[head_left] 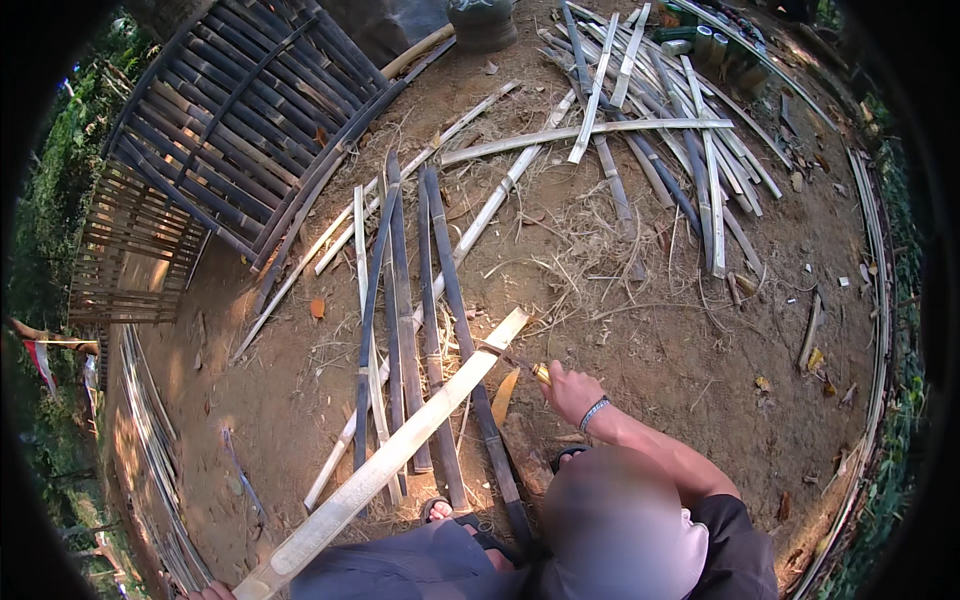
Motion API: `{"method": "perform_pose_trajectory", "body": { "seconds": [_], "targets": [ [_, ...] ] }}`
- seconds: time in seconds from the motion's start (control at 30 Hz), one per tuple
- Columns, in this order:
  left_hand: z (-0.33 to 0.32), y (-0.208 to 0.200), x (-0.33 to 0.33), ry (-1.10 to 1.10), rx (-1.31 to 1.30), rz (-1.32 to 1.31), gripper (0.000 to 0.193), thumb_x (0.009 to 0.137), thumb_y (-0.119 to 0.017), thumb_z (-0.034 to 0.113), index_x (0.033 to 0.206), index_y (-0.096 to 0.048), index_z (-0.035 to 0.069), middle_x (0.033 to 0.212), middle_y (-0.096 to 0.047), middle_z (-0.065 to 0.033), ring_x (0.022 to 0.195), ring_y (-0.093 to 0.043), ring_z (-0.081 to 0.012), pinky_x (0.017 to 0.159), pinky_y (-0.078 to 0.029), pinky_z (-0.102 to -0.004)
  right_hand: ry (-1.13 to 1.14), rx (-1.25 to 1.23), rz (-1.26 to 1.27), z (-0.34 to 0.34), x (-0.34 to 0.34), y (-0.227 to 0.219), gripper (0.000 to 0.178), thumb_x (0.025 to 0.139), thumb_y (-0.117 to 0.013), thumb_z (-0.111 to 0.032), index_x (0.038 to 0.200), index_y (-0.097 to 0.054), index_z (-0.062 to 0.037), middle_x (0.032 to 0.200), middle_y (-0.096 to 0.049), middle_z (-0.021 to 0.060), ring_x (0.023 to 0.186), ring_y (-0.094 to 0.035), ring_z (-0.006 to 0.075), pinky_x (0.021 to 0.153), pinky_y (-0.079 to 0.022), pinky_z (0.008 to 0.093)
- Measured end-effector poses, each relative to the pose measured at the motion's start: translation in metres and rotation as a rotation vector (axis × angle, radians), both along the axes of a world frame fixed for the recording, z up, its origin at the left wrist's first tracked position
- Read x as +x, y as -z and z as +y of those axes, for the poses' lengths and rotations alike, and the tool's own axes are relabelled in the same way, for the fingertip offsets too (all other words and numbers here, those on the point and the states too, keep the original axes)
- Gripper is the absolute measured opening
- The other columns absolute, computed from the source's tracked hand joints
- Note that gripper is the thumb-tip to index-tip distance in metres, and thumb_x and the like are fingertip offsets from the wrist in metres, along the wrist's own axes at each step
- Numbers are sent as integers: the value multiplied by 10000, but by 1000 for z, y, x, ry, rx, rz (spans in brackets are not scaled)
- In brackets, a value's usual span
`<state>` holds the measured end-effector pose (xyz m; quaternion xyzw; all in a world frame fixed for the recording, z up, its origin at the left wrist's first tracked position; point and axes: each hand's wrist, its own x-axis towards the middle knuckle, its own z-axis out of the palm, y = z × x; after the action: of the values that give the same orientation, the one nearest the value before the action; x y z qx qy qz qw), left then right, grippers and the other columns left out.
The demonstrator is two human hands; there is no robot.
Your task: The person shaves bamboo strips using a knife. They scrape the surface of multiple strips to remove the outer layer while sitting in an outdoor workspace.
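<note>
A long pale split bamboo strip (400, 445) slants from the lower left edge up to the middle of the picture. At its near end my left hand (208, 592) is closed on it, only partly in view at the lower edge. My right hand (572, 392) grips a knife (541, 373) by its yellowish handle. The dark blade points left and meets the strip close to its far end. Beneath the strip, several dark bamboo slats (400, 300) lie lengthwise on the ground. A brownish-orange flat piece (505, 396) rests just left of my right hand.
A heap of split bamboo strips (690, 150) spreads at the far right, with thin shavings (590, 270) below it. Far left stands a dark slatted bamboo panel (240, 120). Thin strips (150, 440) lie along the left side. A dark rounded container (482, 22) stands at the back.
</note>
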<state>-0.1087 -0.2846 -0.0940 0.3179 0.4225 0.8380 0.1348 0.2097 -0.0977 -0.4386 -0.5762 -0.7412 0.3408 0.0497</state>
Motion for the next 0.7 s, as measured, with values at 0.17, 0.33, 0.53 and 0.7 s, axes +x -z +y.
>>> {"method": "perform_pose_trajectory", "body": {
  "seconds": [0.17, 0.33, 0.53, 0.7],
  "targets": [
    [-2, 3, 1, 89, 48, -23, 369, 894, -414, 397, 626, -388, 146, 437, -332, 5, 341, -311, -120, 401, -289, -246, 47, 31, -5, 2, 1, 30, 307, 962, -454, -311, 937, -400, -10, 650, -620, 261, 610, -631, 443, 523, -500, 540],
    [-3, 2, 0, 34, 41, -10, 372, 890, -404, 400, 618, -383, 147, 430, -323, 0, 341, -313, -122, 400, -292, -251, -84, 132, 12, 2, -8, -15, 244, 955, -451, -250, 972, -400, -13, 654, -627, 252, 614, -649, 410, 495, -521, 486],
    [3, -2, 5, -12, 21, -21, 383, 879, -416, 388, 577, -344, 165, 426, -303, 11, 338, -308, -119, 396, -288, -250, -38, 117, -28, 14, -6, 0, 265, 959, -454, -275, 964, -390, -18, 654, -632, 228, 601, -647, 393, 488, -514, 479],
    [6, -1, 8, 53, 40, -13, 393, 885, -414, 386, 569, -358, 161, 427, -316, 8, 340, -311, -124, 406, -287, -259, 45, 107, -40, 19, 1, 41, 287, 961, -463, -314, 961, -385, -38, 618, -618, 215, 563, -625, 404, 474, -492, 497]
  ]
}}
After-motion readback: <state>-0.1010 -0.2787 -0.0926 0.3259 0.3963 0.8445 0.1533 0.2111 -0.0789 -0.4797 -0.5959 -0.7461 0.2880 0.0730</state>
